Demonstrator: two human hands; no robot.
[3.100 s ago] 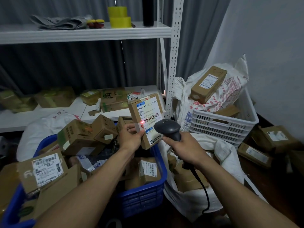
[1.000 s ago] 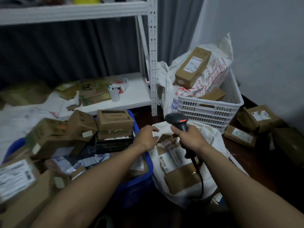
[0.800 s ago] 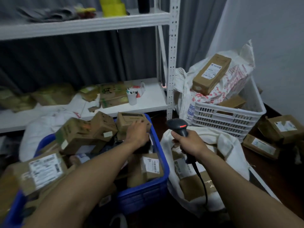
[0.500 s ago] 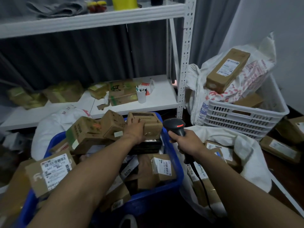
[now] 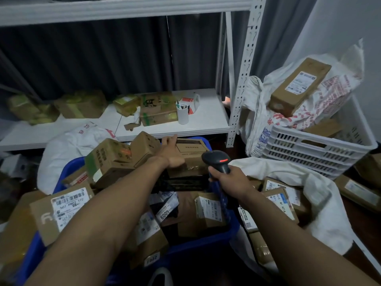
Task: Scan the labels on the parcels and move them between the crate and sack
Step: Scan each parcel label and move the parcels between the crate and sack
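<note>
Pick step: my left hand (image 5: pixel 172 154) lies nearly flat-fingered on the brown cardboard parcel (image 5: pixel 192 150) at the far end of the blue plastic crate (image 5: pixel 203 242), right hand (image 5: pixel 229 181) grips the black handheld scanner (image 5: pixel 216 159) above its right rim; next I must grasp, lift, find the label.

Cannot see the handle of the scanner (image 5: pixel 216 159), swallowed by the right hand (image 5: pixel 228 180). Cannot tell gripping from mere resting for the blurred left hand (image 5: pixel 170 152) on the cardboard box (image 5: pixel 191 149). Can make out only a strip of the black parcel (image 5: pixel 181 183) beneath. Lose the left side of the blue crate (image 5: pixel 206 242) to the frame edge, most walls to parcels. Cannot read the label on the long box (image 5: pixel 299 83), too small. Cannot see far into the sack (image 5: pixel 321 203), past its folds.
</note>
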